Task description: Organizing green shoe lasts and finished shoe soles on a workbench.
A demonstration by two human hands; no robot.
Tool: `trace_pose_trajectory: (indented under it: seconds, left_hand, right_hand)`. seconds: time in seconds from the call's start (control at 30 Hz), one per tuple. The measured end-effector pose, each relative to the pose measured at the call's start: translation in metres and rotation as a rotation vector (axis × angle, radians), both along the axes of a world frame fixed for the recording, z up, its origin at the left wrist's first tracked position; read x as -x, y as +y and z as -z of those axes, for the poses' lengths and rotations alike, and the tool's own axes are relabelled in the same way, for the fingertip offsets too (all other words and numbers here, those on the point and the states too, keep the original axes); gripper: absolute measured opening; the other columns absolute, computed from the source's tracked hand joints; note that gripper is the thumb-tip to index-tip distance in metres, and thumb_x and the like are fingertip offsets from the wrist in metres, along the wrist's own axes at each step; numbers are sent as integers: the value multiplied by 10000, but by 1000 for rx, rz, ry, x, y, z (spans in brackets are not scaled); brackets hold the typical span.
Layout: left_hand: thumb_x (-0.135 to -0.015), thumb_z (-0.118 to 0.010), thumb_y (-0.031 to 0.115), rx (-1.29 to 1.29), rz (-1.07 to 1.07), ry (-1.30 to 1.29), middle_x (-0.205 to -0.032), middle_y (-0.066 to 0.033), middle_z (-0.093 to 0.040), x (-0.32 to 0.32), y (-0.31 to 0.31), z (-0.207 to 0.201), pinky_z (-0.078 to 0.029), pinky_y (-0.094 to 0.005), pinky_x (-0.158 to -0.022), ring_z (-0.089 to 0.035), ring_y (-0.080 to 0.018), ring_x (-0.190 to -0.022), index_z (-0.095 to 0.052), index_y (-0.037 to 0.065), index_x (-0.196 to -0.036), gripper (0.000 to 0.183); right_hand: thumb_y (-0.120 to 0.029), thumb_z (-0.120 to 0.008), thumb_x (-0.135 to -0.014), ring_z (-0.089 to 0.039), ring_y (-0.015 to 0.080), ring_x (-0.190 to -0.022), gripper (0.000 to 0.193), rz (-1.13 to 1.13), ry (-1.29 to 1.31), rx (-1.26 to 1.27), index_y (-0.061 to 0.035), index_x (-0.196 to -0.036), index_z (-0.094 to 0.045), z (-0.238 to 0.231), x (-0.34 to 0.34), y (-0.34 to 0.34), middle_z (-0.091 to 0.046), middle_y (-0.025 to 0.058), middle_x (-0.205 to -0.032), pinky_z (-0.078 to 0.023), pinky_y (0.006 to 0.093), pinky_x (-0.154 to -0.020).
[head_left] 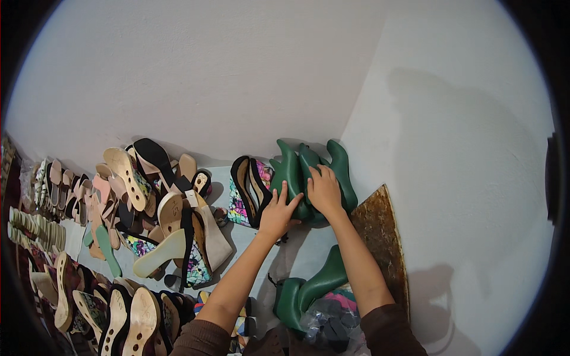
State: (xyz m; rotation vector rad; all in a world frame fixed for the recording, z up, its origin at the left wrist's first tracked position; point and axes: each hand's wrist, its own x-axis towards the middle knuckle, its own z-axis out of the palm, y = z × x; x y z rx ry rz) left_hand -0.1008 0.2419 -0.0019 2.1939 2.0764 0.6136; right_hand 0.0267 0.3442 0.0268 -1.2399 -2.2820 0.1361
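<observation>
Several green shoe lasts [287,172] stand close together against the wall, near the corner. My left hand [278,213] lies against the left side of this group, its fingers spread. Over the last in the middle [307,159] my right hand [324,191] curls its fingers, its palm partly hiding that last. Just left of my left hand are black-edged wedge soles [242,184] with colourful patterned sides. Another pair of green lasts [320,282] lies nearer to me, between my forearms.
Heaped wooden soles, wedges and sandals [172,210] cover the left side, with more wooden soles [142,317] at the near left. A clear plastic bag [332,320] with dark pieces sits at the front. A rusty metal sheet [380,237] leans by the right wall [475,178].
</observation>
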Motion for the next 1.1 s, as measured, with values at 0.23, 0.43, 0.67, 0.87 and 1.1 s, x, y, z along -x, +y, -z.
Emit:
trace_pose_trajectory:
  seconds: [0.23, 0.43, 0.67, 0.87, 1.1]
  left_hand:
    - [-599, -784, 345, 21, 5, 19, -1440, -214, -210, -1, 2, 0, -413, -405, -951, -384, -444, -1212, -328, 263, -1356, 888]
    - [-612, -778, 359, -57, 10, -36, -1431, -197, -240, 5, -7, 7, -344, -397, -1008, -348, -340, -1266, -263, 145, -1394, 960]
    - [-646, -756, 359, -70, -19, 33, -1381, -183, -328, 8, -16, 6, -327, -431, -1010, -363, -327, -1251, -316, 125, -1365, 875]
    - [-731, -691, 322, -129, -61, -111, -1268, -191, -454, 19, -53, 8, -351, -431, -976, -430, -339, -1183, -446, 72, -1254, 630]
    - [-782, -608, 206, -37, -90, -225, -1050, -178, -570, 22, -132, 13, -461, -415, -795, -566, -349, -927, -539, 30, -1097, 367]
  right_hand:
    - [-183, -516, -840, -437, 324, -1150, 323, -20, 25, -65, -34, -1124, -560, -1, -1, -5, -504, 161, -1179, -372, 433, -940]
    - [-181, -527, -831, -446, 321, -1138, 312, -61, 39, -96, -48, -1110, -567, -4, -4, -16, -508, 157, -1167, -377, 433, -929]
    - [-175, -540, -818, -435, 320, -1136, 306, -66, 15, -152, -50, -1095, -573, 1, -7, -25, -512, 149, -1146, -351, 437, -951]
    - [-145, -556, -796, -432, 324, -1128, 303, -159, 64, -168, -43, -1081, -577, -10, -1, -46, -515, 152, -1117, -332, 441, -971]
    - [-149, -560, -778, -496, 332, -1069, 324, -438, -155, 225, -37, -1080, -589, -7, 17, -113, -553, 166, -1072, -393, 434, -924]
